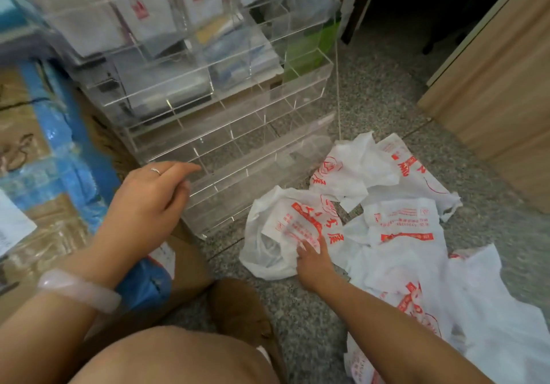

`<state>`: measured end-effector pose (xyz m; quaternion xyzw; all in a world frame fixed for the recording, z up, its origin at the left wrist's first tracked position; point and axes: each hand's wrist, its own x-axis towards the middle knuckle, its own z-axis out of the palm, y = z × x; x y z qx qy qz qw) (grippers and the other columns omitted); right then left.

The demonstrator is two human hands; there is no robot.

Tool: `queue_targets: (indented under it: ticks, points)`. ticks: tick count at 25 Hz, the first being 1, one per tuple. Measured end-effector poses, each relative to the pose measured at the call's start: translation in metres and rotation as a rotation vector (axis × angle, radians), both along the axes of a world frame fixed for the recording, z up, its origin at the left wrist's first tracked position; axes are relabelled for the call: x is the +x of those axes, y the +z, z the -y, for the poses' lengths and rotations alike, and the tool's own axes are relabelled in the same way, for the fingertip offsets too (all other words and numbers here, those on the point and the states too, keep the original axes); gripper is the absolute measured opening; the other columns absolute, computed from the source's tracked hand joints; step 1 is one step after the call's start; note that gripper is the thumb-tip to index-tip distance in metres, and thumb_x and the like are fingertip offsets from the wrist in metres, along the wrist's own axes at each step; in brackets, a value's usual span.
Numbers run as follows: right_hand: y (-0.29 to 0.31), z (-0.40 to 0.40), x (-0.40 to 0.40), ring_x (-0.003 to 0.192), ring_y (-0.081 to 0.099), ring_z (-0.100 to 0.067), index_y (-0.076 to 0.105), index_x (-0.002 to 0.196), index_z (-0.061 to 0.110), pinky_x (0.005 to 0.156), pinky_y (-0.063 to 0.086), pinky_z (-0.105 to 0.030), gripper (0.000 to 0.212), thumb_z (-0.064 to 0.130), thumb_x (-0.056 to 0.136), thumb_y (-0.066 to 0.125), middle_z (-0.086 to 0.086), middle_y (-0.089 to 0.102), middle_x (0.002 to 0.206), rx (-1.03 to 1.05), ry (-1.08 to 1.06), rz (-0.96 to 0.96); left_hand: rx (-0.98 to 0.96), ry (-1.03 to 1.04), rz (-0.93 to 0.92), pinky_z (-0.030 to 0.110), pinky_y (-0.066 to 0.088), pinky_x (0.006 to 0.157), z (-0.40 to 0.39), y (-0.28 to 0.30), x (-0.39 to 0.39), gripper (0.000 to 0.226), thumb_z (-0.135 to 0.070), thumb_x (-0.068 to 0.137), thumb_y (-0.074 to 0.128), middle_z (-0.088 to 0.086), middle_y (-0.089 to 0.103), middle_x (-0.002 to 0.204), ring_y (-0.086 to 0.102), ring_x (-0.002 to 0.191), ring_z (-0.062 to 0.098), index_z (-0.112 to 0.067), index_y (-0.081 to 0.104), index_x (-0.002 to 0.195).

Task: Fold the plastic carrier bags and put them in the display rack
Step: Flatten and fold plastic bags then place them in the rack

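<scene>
1. Hidden or unclear: the right hand (312,260) lies at 5 o'clock on a crumpled bag (285,232). Its fingertips sink into the plastic, so whether they pinch the bag or only press it cannot be told. Red print on the bags is too blurred to read.
2. The left hand (148,196) hovers at 9 o'clock, fingers loosely curled, holding nothing, close by the front edge of the display rack (226,133). A ring sits on one finger and a pale bangle (79,290) on the wrist.
3. The rack is clear acrylic, stepped in tiers and split into compartments, running from centre up to 12 o'clock. The lowest tiers show only floor through them. Upper tiers hold flat white bags with red marks (143,11). The middle compartments hold bluish and green packets, details indistinct.
4. Loose carrier bags (398,223) lie heaped, unfolded, on the speckled floor (372,92) from 3 to 5 o'clock. The pile is cut off at the lower right edge.
5. At 9 o'clock, blue-taped cardboard cartons (44,151), partly out of view.
6. At 2 o'clock, a wooden panel (491,92).
</scene>
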<state>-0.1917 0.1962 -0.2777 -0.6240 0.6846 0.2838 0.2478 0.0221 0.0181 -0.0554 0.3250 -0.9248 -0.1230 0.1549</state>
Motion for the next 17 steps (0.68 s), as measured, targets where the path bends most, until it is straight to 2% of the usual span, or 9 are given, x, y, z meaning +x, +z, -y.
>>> queue_targets:
  ticks: [2,4,6,8,11,13,14,16,17]
  points:
    - [0.03,0.02,-0.009,0.134,0.031,-0.02,0.054,0.126,0.016,0.114,0.008,-0.05,0.033,0.017,0.099,0.034,-0.007,0.039,0.146,-0.114,-0.201,0.178,0.025,0.073,-0.111,0.023,0.037,0.074,-0.001,0.006,0.005,0.032,-0.014,0.09,0.041,0.009,0.065,0.095,0.054,0.088,0.018,-0.003,0.065,0.107]
    - [0.096,0.052,-0.015,0.115,0.046,-0.015,0.06,0.11,0.018,0.101,0.029,-0.032,0.03,0.018,0.103,0.031,-0.007,0.051,0.136,-0.261,-0.548,0.606,0.088,0.214,-0.216,0.019,0.033,0.077,-0.011,0.021,0.017,0.024,-0.003,0.092,0.048,0.003,0.062,0.101,0.053,0.092,0.014,-0.008,0.066,0.108]
    - [0.188,0.073,-0.013,0.113,0.051,-0.016,0.063,0.116,0.014,0.099,0.036,-0.03,0.033,0.02,0.103,0.034,-0.005,0.057,0.129,-0.359,-0.827,1.091,0.234,0.358,-0.325,0.02,0.033,0.078,-0.026,0.036,0.031,0.028,-0.002,0.093,0.049,-0.003,0.059,0.1,0.053,0.092,0.013,-0.017,0.063,0.111]
    - [0.271,0.081,0.003,0.113,0.051,-0.029,0.067,0.113,0.013,0.099,0.037,-0.039,0.034,0.024,0.1,0.038,-0.01,0.058,0.126,-0.432,-0.894,1.595,0.4,0.524,-0.467,0.025,0.037,0.08,-0.04,0.055,0.043,0.029,-0.012,0.095,0.047,-0.005,0.055,0.106,0.051,0.097,0.013,-0.029,0.055,0.117]
    - [0.363,0.084,0.042,0.113,0.054,-0.028,0.072,0.103,0.016,0.097,0.042,-0.04,0.037,0.032,0.094,0.04,-0.007,0.061,0.123,-0.466,-0.881,2.208,0.619,0.819,-0.741,0.033,0.037,0.084,-0.053,0.079,0.07,0.035,-0.023,0.096,0.048,-0.003,0.046,0.128,0.045,0.105,0.014,-0.028,0.045,0.13]
    - [0.402,0.088,0.075,0.113,0.059,-0.024,0.074,0.097,0.017,0.097,0.044,-0.042,0.036,0.032,0.091,0.042,-0.004,0.067,0.116,-0.481,-0.884,2.453,0.965,0.863,-0.992,0.038,0.04,0.083,-0.066,0.099,0.101,0.046,-0.034,0.08,0.067,0.001,0.051,0.127,0.049,0.1,0.021,-0.026,0.051,0.122]
    - [0.416,0.09,0.094,0.111,0.061,-0.023,0.075,0.092,0.018,0.097,0.044,-0.042,0.034,0.031,0.088,0.044,-0.003,0.069,0.111,-0.497,-0.886,2.511,1.171,0.788,-1.103,0.041,0.042,0.083,-0.074,0.108,0.119,0.051,-0.035,0.065,0.072,0.006,0.055,0.12,0.052,0.097,0.026,-0.025,0.058,0.113]
    - [0.426,0.1,0.134,0.101,0.063,-0.022,0.076,0.08,0.018,0.096,0.045,-0.038,0.032,0.029,0.083,0.047,-0.002,0.071,0.101,-0.469,-0.916,2.523,1.474,0.567,-1.29,0.054,0.048,0.085,-0.089,0.129,0.151,0.056,-0.027,0.05,0.082,0.019,0.058,0.112,0.058,0.098,0.038,-0.015,0.066,0.102]
    - [0.423,0.105,0.154,0.094,0.064,-0.021,0.076,0.073,0.018,0.092,0.046,-0.035,0.031,0.027,0.08,0.048,-0.002,0.072,0.094,-0.441,-0.933,2.485,1.508,0.481,-1.391,0.061,0.049,0.083,-0.094,0.137,0.165,0.07,-0.026,0.041,0.089,0.022,0.061,0.111,0.06,0.099,0.043,-0.011,0.067,0.105]
